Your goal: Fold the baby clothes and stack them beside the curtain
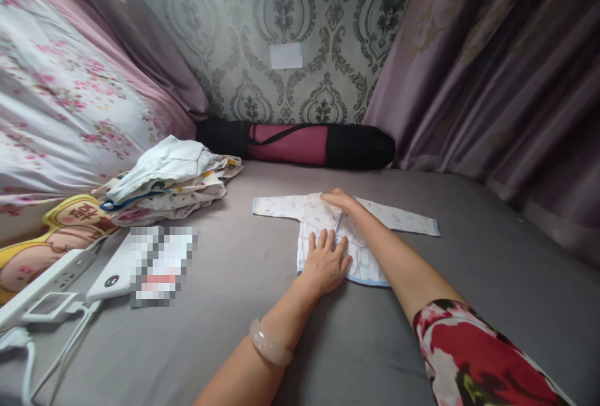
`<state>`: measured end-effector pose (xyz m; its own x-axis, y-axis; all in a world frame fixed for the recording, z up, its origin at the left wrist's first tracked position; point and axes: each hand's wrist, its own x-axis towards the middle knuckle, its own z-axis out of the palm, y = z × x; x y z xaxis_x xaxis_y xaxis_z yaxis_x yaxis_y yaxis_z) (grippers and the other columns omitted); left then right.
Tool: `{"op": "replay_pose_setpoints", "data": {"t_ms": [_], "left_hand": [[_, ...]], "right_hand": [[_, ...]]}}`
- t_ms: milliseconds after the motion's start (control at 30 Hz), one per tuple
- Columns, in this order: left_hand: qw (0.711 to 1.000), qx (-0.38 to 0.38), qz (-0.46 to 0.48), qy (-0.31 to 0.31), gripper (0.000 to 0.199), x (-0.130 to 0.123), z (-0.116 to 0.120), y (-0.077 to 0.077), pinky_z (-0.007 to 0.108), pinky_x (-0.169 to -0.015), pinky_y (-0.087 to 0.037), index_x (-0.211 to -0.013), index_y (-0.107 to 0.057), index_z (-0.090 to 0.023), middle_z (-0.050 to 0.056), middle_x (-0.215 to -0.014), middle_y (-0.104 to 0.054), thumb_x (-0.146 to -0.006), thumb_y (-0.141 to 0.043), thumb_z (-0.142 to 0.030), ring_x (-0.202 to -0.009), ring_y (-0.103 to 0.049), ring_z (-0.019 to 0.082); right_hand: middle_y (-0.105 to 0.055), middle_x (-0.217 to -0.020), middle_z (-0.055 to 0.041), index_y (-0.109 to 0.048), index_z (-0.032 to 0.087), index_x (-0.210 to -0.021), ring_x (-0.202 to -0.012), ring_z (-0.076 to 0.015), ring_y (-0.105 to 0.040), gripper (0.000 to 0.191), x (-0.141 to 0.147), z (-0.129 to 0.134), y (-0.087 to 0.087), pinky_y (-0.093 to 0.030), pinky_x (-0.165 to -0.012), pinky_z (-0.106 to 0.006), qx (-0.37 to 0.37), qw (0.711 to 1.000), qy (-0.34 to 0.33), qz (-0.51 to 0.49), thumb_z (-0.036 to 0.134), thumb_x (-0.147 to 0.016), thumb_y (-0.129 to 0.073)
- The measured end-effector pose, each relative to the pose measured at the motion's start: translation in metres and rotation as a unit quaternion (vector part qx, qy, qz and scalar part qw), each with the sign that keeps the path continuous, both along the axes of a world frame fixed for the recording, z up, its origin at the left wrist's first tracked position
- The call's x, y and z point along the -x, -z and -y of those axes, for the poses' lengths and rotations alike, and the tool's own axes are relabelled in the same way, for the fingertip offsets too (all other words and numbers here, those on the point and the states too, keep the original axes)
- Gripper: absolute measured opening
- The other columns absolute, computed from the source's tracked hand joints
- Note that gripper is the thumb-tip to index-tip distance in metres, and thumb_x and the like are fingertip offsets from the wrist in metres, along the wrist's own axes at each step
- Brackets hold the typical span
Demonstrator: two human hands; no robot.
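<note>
A small white baby shirt (313, 229) with pale blue prints and blue trim lies spread on the grey bed sheet (225, 306), both sleeves stretched out sideways. My left hand (327, 259), below a pale bangle (270, 345), rests flat on the front of the shirt with fingers spread. Up at the neckline, my right hand (340, 200) has its fingers drawn together on the collar edge; its fingertips are partly hidden. My right forearm covers part of the shirt's right side.
A pile of folded clothes (164, 175) sits at the left, near a yellow cartoon cushion (70, 225). Closer are a power strip (60, 278) with cables and a white power bank (122, 265). A black and pink roll bag (290, 143) lies against the patterned wall. Curtains hang at both sides.
</note>
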<state>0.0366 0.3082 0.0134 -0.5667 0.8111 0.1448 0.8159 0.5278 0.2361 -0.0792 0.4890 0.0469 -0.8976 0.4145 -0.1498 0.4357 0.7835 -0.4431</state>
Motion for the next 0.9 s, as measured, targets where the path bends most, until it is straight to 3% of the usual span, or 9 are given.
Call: {"op": "replay_pose_setpoints", "data": {"t_ms": [133,400,533,633,767,900], "left_hand": [[1.000,0.001,-0.003,0.004,0.056,0.000,0.000,0.000,0.063,-0.112,-0.022,-0.146,-0.038,-0.019,0.020,-0.151,-0.037,-0.099,-0.024,-0.046,-0.142,-0.029,0.038],[1.000,0.009,-0.022,-0.005,0.055,-0.002,0.000,-0.001,0.060,-0.113,-0.024,-0.144,-0.039,-0.019,0.018,-0.151,-0.038,-0.100,-0.021,-0.046,-0.142,-0.030,0.036],[1.000,0.016,-0.025,-0.003,0.056,-0.003,0.001,-0.001,0.061,-0.113,-0.023,-0.142,-0.042,-0.017,0.018,-0.152,-0.036,-0.100,-0.019,-0.046,-0.143,-0.028,0.036],[0.999,0.022,-0.031,-0.002,0.056,-0.003,0.001,-0.001,0.061,-0.113,-0.024,-0.143,-0.040,-0.017,0.018,-0.153,-0.034,-0.100,-0.019,-0.046,-0.144,-0.027,0.036],[0.999,0.029,-0.038,-0.001,0.056,-0.003,0.000,0.001,0.061,-0.113,-0.024,-0.146,-0.037,-0.017,0.018,-0.154,-0.034,-0.101,-0.020,-0.045,-0.144,-0.026,0.036],[0.998,0.037,-0.041,-0.001,0.056,-0.002,0.000,0.003,0.061,-0.113,-0.024,-0.144,-0.040,-0.016,0.018,-0.154,-0.033,-0.101,-0.020,-0.045,-0.144,-0.026,0.036]], "right_hand": [[-0.072,-0.090,-0.0158,-0.072,0.014,-0.087,-0.091,-0.0266,-0.068,0.041,0.011,0.009,-0.001,-0.048,-0.073,-0.028,-0.017,1.000,0.023,0.008,0.050,-0.088,-0.052],[-0.067,-0.117,-0.0115,-0.062,0.021,-0.117,-0.109,-0.0245,-0.062,0.032,0.005,0.030,0.018,-0.044,-0.085,-0.031,-0.072,0.995,0.034,-0.059,0.031,-0.097,-0.040],[-0.063,-0.121,-0.0147,-0.060,0.016,-0.116,-0.113,-0.0262,-0.056,0.031,-0.003,0.036,0.027,-0.040,-0.093,-0.034,-0.163,0.978,0.028,-0.129,0.025,-0.097,-0.038],[-0.056,-0.132,-0.0159,-0.053,0.013,-0.128,-0.123,-0.0270,-0.048,0.037,-0.003,0.036,0.029,-0.034,-0.102,-0.038,-0.199,0.970,0.002,-0.142,0.022,-0.098,-0.034],[-0.037,-0.152,-0.0158,-0.039,0.010,-0.144,-0.140,-0.0293,-0.027,0.054,0.001,0.035,0.031,-0.017,-0.113,-0.049,-0.175,0.980,-0.060,-0.077,0.040,-0.101,-0.026],[-0.026,-0.157,-0.0172,-0.032,0.007,-0.148,-0.145,-0.0304,-0.018,0.064,0.009,0.037,0.032,-0.012,-0.114,-0.054,-0.149,0.987,-0.038,-0.037,0.047,-0.099,-0.022]]}}
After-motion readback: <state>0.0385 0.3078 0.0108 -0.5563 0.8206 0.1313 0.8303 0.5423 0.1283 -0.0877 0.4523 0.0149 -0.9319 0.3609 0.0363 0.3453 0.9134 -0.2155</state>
